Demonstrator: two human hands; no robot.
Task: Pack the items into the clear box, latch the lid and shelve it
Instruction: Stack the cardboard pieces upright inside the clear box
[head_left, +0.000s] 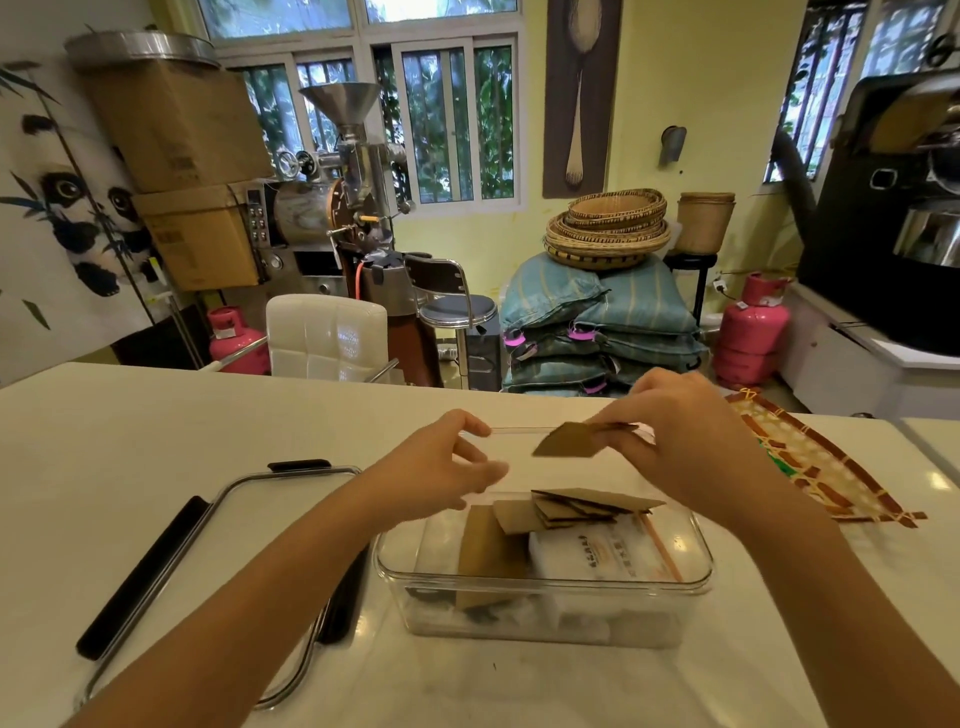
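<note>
- Head view: a clear box (543, 597) stands open on a white table (156, 431), just in front of the person
- Inside the box lie several brown cardboard pieces (582, 509), stacked loosely on a white packet (597, 558), with one taller brown piece (485, 551) leaning at the left
- Right hand (685, 441) hovers above the far rim of the box, pinching a flat brown cardboard card (569, 440) between thumb and fingertips
- Left hand (441, 467) hangs over the box's left end, fingers loosely curled and parted, holding nothing
- Clear lid (260, 499) with black latches (140, 577) lies flat on the table to the left of the box, partly under the left forearm
- A patterned woven tray (831, 478) rests on the table to the right, apart from the box
</note>
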